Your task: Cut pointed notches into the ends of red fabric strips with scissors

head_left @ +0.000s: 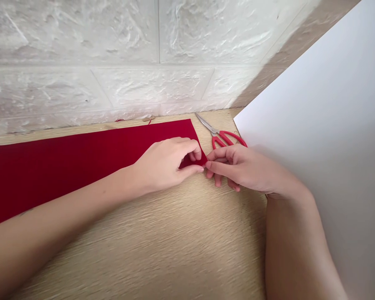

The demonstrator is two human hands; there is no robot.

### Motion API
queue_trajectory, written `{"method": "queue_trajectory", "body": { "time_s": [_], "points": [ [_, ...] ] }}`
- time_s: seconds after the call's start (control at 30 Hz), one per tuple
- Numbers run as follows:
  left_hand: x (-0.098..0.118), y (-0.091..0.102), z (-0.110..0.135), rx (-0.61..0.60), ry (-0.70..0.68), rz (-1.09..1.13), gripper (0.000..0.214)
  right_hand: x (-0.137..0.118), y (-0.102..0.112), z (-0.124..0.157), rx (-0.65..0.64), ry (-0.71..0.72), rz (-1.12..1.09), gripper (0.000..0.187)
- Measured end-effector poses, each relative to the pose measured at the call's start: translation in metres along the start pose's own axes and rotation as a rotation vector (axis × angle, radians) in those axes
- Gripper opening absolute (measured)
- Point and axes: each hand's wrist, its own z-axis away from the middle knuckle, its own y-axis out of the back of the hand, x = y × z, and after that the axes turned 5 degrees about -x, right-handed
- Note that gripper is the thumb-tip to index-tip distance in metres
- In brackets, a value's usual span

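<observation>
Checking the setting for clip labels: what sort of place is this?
Probably a home craft desk: a wood-grain tabletop against a white brick-pattern wall, with red-handled scissors, a red sheet and a large white sheet.

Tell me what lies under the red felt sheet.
The pale wood-grain tabletop shows along its edges; whatever is directly beneath the red felt sheet is covered and cannot be seen.
</observation>
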Motion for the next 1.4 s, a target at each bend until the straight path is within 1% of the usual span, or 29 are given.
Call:
{"method": "queue_trajectory", "body": {
  "time_s": [0.23,0.33,0.6,0.73,0.9,1.0,1.07,1.2,1.3,1.4],
  "points": [
    [0.001,0.000,0.000,-0.004,-0.005,-0.013,0.018,0.001,0.001,0.000,0.005,0.021,0.022,0.011],
    [0.001,-0.001,0.001,0.007,-0.006,-0.012,0.015,0.002,0.001,0.000,0.001,0.020,0.031,0.012],
    [0.000,-0.003,0.000,0.017,-0.023,-0.025,0.014,0.002,0.000,0.001,0.003,0.026,-0.006,0.016],
    [0.000,-0.004,-0.001,0.033,-0.027,-0.051,0.010,0.003,0.000,0.000,-0.015,0.035,-0.012,0.017],
    [0.000,-0.006,-0.001,0.047,0.000,-0.050,0.009,0.005,-0.003,-0.004,-0.017,0.040,0.008,0.011],
    [0.003,-0.007,-0.001,0.063,0.033,-0.038,0.009,0.011,-0.012,-0.006,0.084,0.055,-0.004,0.012],
    [0.004,-0.008,-0.002,0.068,0.050,-0.033,0.010,0.018,-0.019,-0.007,0.166,0.094,-0.082,0.017],
    [0.005,-0.010,-0.001,0.073,0.057,-0.039,0.012,0.032,-0.031,-0.006,0.232,0.199,-0.229,0.028],
    [0.005,-0.011,-0.001,0.081,0.050,-0.050,0.012,0.038,-0.035,-0.007,0.304,0.258,-0.212,0.031],
    [0.005,-0.011,-0.001,0.083,0.052,-0.058,0.012,0.039,-0.038,-0.008,0.347,0.291,-0.173,0.026]
  ]
}}
